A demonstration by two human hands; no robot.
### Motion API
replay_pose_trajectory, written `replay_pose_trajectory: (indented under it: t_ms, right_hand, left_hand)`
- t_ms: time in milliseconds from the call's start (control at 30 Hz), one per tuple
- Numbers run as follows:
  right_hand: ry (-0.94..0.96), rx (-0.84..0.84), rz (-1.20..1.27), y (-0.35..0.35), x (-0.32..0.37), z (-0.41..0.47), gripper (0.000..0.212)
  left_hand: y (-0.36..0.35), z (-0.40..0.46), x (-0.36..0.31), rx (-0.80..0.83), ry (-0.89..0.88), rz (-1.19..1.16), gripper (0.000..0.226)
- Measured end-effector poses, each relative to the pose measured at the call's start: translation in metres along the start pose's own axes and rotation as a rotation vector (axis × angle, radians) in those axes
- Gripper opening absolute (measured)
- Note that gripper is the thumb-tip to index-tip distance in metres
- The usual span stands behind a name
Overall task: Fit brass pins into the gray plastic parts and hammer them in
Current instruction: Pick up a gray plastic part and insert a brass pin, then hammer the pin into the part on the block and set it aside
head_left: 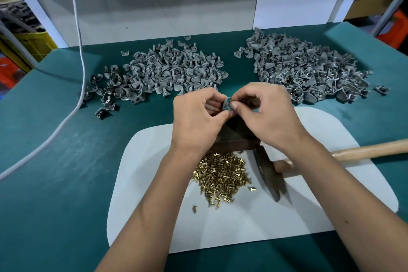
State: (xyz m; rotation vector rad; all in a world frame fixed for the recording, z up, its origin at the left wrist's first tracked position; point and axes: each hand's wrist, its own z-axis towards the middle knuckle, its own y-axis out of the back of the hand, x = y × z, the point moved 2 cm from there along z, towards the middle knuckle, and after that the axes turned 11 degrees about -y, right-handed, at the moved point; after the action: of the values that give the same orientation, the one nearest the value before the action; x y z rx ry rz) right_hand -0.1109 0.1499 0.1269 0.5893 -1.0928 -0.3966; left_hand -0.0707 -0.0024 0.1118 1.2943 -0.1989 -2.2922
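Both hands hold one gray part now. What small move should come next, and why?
Probably lower the gray part, pinched between the left hand and right hand, onto the dark block below. The hammer lies untouched beside the brass pins.

Single gray plastic part point(226, 104): small, pinched upright between fingertips above work surface. Left pile of gray parts point(163, 70): loose, spread flat, far left of centre. Right pile of gray parts point(309, 68): denser, far right (some show brass glints). Brass pins point(220, 174): shiny heap on white mat, near centre. Hammer point(268, 174): dark head beside pins, wooden handle pointing right.
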Motion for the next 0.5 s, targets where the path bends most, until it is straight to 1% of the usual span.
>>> replay_pose_trajectory:
  t_ms: [100,200,233,300,400,433,500]
  right_hand:
    - [0.021,0.136,-0.032,0.014,0.000,0.006,0.007]
    - [0.021,0.212,-0.092,0.037,-0.009,0.007,0.014]
    - [0.002,0.273,-0.127,0.043,-0.013,0.007,0.017]
    - [-0.060,0.459,-0.199,0.053,-0.022,0.004,0.017]
    - [-0.158,0.750,-0.310,0.062,-0.037,-0.008,0.014]
    - [-0.172,0.806,-0.362,0.062,-0.039,-0.013,0.018]
    - [-0.166,0.837,-0.434,0.060,-0.039,-0.020,0.027]
  left_hand:
    - [0.007,0.002,-0.001,0.026,-0.006,-0.003,0.021]
    - [0.011,0.002,-0.006,0.049,-0.029,0.027,0.034]
    - [0.013,0.002,-0.007,0.051,-0.031,0.036,0.036]
    - [0.016,0.003,-0.006,0.070,-0.052,0.063,0.030]
    - [0.015,0.000,-0.006,0.140,-0.107,0.144,0.016]
    - [0.014,-0.002,-0.005,0.159,-0.125,0.176,0.013]
    - [0.014,-0.005,-0.002,0.192,-0.162,0.238,0.009]
